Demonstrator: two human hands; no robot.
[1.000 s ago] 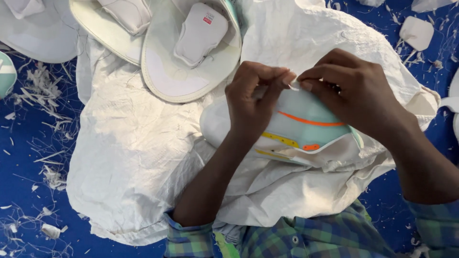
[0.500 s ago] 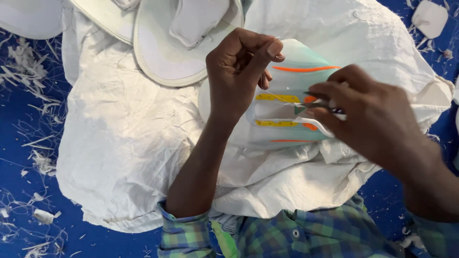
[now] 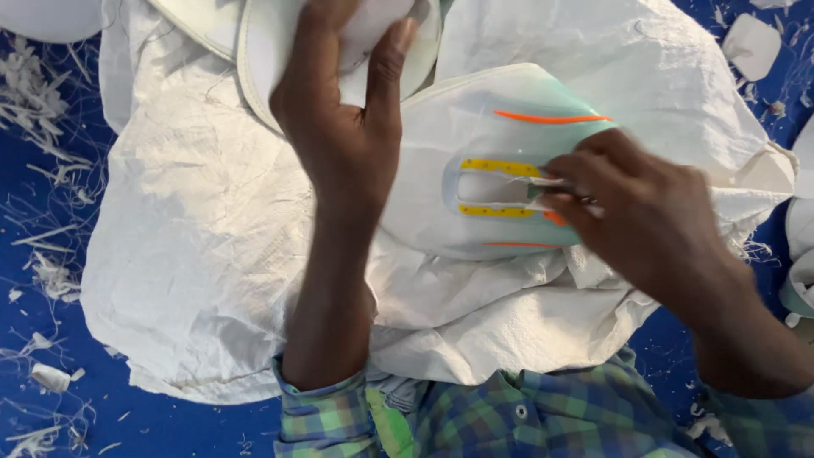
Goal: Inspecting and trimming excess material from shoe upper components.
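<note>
A white and mint-green shoe sole (image 3: 500, 110) with orange stripes and yellow strips along a slot lies on a white woven sack (image 3: 203, 220) over my lap. My right hand (image 3: 653, 229) rests on the sole's right end, fingers pinched on a small thin tool (image 3: 555, 183) at the slot. Above and left of the sole, my left hand (image 3: 339, 144) reaches to the top edge of the view and closes around a white moulded piece (image 3: 373, 25). That piece sits on a white oval sole (image 3: 259, 51).
The sack lies on a blue floor (image 3: 42, 424) strewn with white shavings and scraps (image 3: 51, 377). More white sole pieces lie at the top left, top right (image 3: 750, 42) and right edge (image 3: 797, 254). My checked shirt (image 3: 526, 416) fills the bottom.
My left hand has let go of the mint-green sole and moved up to the white piece at the top. The sole now lies flatter on the sack, and my right hand stays at its slot.
</note>
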